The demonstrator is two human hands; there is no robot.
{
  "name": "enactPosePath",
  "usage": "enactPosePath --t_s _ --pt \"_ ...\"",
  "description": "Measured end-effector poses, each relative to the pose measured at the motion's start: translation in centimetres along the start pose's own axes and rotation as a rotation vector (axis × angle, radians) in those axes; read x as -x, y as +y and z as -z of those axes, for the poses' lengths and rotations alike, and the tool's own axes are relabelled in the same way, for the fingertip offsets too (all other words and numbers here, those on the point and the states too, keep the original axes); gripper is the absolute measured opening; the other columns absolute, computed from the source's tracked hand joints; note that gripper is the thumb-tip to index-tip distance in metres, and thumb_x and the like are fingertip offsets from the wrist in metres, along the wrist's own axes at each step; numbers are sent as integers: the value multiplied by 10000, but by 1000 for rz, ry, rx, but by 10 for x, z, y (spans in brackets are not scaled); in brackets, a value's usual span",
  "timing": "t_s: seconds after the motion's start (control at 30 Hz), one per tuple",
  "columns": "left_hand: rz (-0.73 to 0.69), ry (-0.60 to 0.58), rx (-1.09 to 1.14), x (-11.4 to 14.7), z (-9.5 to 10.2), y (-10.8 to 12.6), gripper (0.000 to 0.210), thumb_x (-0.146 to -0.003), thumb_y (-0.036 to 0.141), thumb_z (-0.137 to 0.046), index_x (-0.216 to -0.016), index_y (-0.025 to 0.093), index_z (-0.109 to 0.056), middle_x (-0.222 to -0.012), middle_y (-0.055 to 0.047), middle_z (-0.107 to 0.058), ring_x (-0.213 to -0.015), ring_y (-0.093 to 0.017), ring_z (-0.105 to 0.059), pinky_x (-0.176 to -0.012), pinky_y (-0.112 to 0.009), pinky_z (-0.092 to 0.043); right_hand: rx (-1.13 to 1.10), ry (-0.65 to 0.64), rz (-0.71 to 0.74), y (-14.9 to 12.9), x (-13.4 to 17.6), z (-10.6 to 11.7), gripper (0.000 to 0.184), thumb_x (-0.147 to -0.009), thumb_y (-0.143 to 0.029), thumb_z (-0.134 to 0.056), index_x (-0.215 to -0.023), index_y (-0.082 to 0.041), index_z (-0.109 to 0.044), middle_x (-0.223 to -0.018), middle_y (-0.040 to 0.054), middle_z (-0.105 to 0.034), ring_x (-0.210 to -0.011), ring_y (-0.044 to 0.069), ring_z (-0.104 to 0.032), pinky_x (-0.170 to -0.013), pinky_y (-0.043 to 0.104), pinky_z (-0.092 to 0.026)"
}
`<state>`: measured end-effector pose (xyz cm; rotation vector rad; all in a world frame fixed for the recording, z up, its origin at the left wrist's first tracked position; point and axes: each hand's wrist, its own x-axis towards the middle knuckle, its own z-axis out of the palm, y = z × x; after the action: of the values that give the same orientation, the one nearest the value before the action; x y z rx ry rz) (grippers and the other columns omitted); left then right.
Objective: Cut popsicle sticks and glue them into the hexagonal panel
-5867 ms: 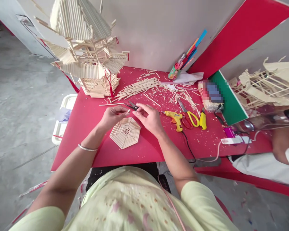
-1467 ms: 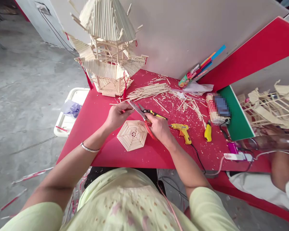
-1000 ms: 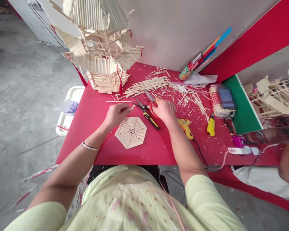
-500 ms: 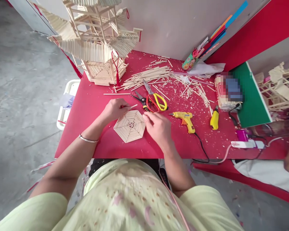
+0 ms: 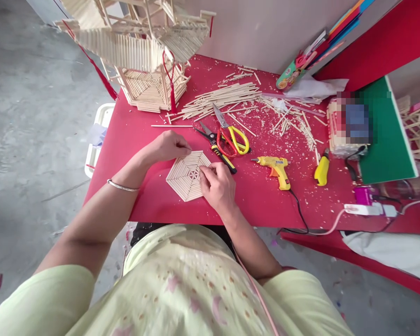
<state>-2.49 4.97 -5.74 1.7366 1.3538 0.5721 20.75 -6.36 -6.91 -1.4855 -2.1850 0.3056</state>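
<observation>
1. Lying on the table (image 5: 154, 205), nine o'clock from the glue gun (image 5: 282, 175) (label (image 5: 279, 162) unreadable): the hexagonal panel (image 5: 182, 180).
2. Left hand (image 5: 170, 145) at its eleven o'clock, right hand (image 5: 217, 185) at three: fingers curled, any hold hidden.

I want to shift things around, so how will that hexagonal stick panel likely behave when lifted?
The hexagonal stick panel is probably light for its size, being thin and made of slim sticks. It may crack at the joints if bent, since it's many short pieces. Lying flat on the red table, it seems unlikely to roll.
</observation>
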Motion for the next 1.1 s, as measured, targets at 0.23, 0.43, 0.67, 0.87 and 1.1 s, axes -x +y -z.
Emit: enactPosePath --t_s 0.23,0.43,0.67,0.87,1.1 --pt "37 -32 14 -8 7 10 89 -645 155 -756 -662 213 -822 -683 -21 -736 -633 -174 -617 -570 -280 -421 -14 39 27 1 -1 0 304 -1064 -281 -517 -1250 -255 -756 -1117 113 -647 -1060 246 -610 -933 388 -548" --pt "80 -113 -27 -13 13 10 101 -682 182 -756 -720 200 -847 -618 -29 -691 -620 -178 -594 -584 -293 -410 -11 35 26 1 -1 0 312 -1074 -303 -506 -1243 -235 -759 -1127 118 -637 -1069 243 -613 -940 375 -540" --pt "57 -128 -16 -13 14 7 96 -691 180 -752 -709 198 -845 -615 -32 -686 -613 -178 -588 -586 -299 -399 -16 46 27 1 0 0 312 -1073 -296 -502 -1245 -241 -757 -1134 117 -641 -1066 242 -605 -941 381 -538" --pt "54 -126 -21 -10 15 10 118 -665 235 -749 -727 202 -844 -638 -15 -713 -621 -160 -599 -579 -273 -420 -15 68 46 2 0 -2 294 -1063 -280 -525 -1240 -230 -754 -1111 108 -639 -1059 232 -611 -925 361 -541" --pt "60 -169 -53 -9 16 11 226 -690 322 -730 -822 184 -851 -754 -20 -775 -737 -167 -667 -653 -250 -475 1 106 66 3 0 -3 273 -1055 -267 -547 -1215 -215 -762 -1093 106 -646 -1032 227 -612 -905 363 -544"
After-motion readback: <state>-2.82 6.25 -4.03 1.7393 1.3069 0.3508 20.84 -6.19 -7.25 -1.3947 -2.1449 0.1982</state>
